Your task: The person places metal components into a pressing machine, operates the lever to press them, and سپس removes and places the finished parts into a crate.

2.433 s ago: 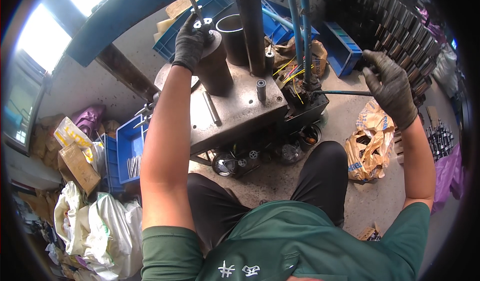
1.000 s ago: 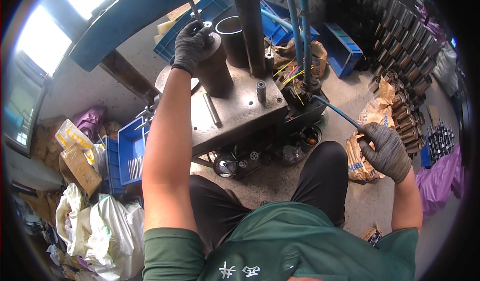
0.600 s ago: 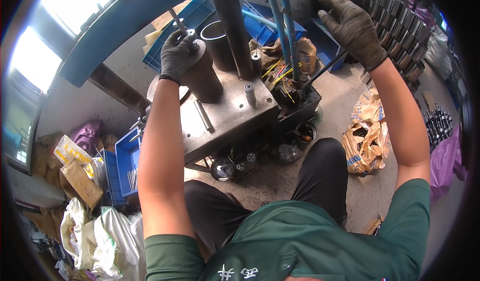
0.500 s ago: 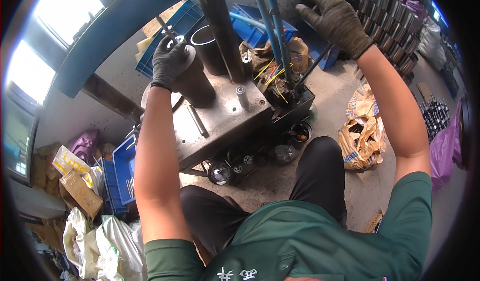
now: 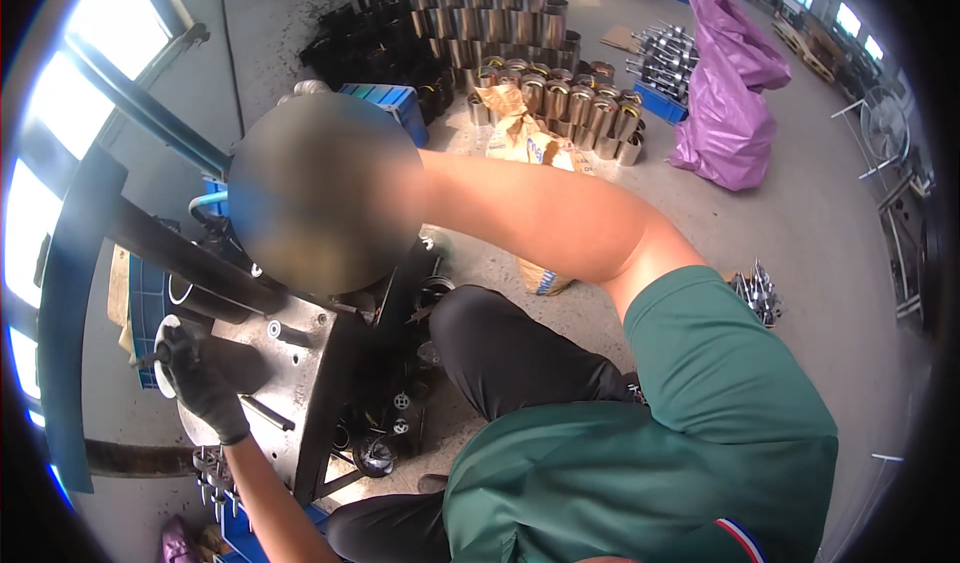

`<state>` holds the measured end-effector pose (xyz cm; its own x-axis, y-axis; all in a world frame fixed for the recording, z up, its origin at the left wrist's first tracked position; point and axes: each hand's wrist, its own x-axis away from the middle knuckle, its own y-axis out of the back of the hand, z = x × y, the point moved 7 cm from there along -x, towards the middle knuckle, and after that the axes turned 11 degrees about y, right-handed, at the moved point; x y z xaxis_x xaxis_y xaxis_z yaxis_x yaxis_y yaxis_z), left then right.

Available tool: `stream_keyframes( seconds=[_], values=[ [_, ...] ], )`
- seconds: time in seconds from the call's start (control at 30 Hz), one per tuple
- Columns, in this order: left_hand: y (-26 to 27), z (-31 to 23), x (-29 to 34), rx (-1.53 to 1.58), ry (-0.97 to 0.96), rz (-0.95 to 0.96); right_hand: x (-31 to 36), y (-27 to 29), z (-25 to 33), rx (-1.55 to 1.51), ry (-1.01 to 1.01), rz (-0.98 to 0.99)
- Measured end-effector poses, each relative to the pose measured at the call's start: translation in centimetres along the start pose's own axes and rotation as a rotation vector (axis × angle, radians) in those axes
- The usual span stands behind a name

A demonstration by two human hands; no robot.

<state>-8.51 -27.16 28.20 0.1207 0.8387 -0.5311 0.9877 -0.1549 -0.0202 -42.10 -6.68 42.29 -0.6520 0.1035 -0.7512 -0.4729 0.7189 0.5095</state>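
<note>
My left hand [image 5: 207, 388], in a dark glove, closes around a dark metal shaft [image 5: 152, 360]. The shaft stands out of a round disc [image 5: 166, 335] at the end of a thick dark cylinder [image 5: 240, 360] on the steel press table [image 5: 308, 368]. A bare rod [image 5: 267, 413] lies beside that hand, and a short cylinder with a ringed end [image 5: 287, 334] stands farther right. My right hand [image 5: 335, 198] is stretched forward over the far side of the table. A round blur covers it, so its fingers and anything they touch are hidden.
A thick dark column [image 5: 190, 248] and a blue frame beam [image 5: 75, 313] rise at the left. Beyond my right arm are stacked metal sleeves [image 5: 490, 28], a brown paper sack [image 5: 510, 128] and a purple bag [image 5: 725, 103]. Shafted parts [image 5: 760, 293] lie on the floor at right.
The view has swung to the right. My right hand, which was raised with its fingers apart, is now forward over the table's far side. My left hand stays on the shaft.
</note>
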Motion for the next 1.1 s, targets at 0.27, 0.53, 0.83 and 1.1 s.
stream_keyframes(
  seconds=[0.27, 0.53, 0.83, 1.1],
  values=[
    [-16.0, -3.7, 17.4, 0.052, 0.222, 0.166, 11.4, 3.5, 9.7, -0.017, -0.325, -0.446],
    [-30.0, -8.4, 23.3, -0.444, -0.096, 0.706, 23.8, -2.6, 17.6, -0.842, -1.379, -0.768],
    [-23.2, -4.6, 21.2, -0.218, 0.137, 0.560, 57.0, 9.4, 25.6, -0.071, -2.369, -1.158],
    [-3.7, 6.0, 22.4, -0.104, 0.605, 0.198, 65.0, 42.5, 39.1, 0.989, -2.733, 0.672]
  ],
)
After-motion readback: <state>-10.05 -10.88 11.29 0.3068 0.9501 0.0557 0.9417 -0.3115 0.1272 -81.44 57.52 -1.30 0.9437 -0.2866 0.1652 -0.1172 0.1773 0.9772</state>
